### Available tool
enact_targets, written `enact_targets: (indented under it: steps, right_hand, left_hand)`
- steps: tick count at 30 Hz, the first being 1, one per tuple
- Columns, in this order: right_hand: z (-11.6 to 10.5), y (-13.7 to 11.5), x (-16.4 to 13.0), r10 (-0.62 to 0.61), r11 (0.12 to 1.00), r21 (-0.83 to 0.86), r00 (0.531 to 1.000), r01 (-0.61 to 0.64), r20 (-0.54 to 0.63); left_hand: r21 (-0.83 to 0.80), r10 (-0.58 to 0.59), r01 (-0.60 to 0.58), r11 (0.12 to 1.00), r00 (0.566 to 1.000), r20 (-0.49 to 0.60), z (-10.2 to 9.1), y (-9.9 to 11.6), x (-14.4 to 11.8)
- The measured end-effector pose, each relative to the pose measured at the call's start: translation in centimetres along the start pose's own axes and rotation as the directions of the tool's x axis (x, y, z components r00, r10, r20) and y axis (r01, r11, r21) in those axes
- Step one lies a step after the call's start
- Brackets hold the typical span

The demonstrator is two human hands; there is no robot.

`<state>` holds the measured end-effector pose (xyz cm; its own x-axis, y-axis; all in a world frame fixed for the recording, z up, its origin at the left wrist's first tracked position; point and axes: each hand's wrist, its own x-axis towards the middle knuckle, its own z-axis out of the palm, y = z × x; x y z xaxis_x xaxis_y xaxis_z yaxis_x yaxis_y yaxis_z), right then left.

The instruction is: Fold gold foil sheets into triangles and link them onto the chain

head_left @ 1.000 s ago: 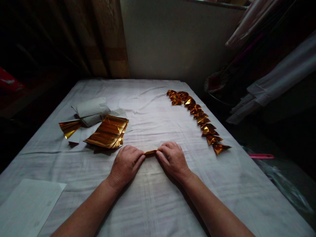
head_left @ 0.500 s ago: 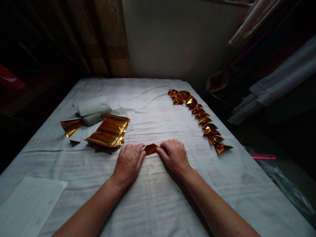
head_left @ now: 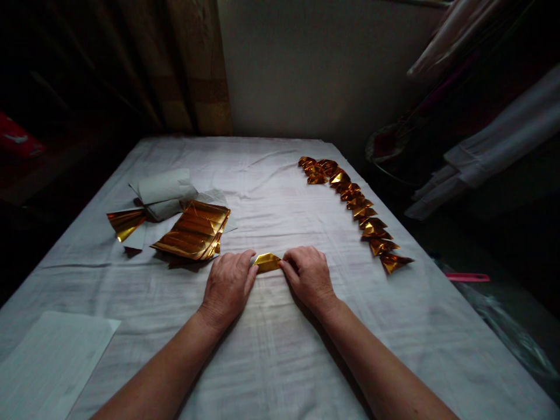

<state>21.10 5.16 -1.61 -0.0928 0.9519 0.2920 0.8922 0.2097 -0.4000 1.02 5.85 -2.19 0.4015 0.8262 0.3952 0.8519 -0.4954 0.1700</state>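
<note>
both hands, left hand (head_left: pixel 227 286) and right hand (head_left: pixel 308 276), pinch a small folded gold foil piece (head_left: pixel 267 262) between closed fingers, low over the white worktop (head_left: pixel 280 350), just right of the gold foil stack (head_left: pixel 192 231).

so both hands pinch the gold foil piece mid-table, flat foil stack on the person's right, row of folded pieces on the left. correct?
Not quite: the sides are swapped. In the head view the flat foil stack lies on the person's left and the row of folded pieces runs along the right. The rest holds: left hand and right hand pinch the gold foil piece mid-table.
</note>
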Motion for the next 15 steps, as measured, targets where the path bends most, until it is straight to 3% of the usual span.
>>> enact_targets:
  steps: [12, 15]
  right_hand:
    - [0.50, 0.04, -0.11, -0.016, 0.999, -0.046, 1.000, 0.015, -0.009]
    - [0.50, -0.67, -0.33, -0.115, 0.991, -0.061, 0.993, 0.115, 0.007]
  left_hand:
    - [-0.021, -0.015, 0.016, 1.000, 0.997, 0.072, -0.42, 0.04, 0.31]
    - [-0.027, -0.017, 0.019, 0.999, 0.997, 0.073, -0.43, 0.08, 0.32]
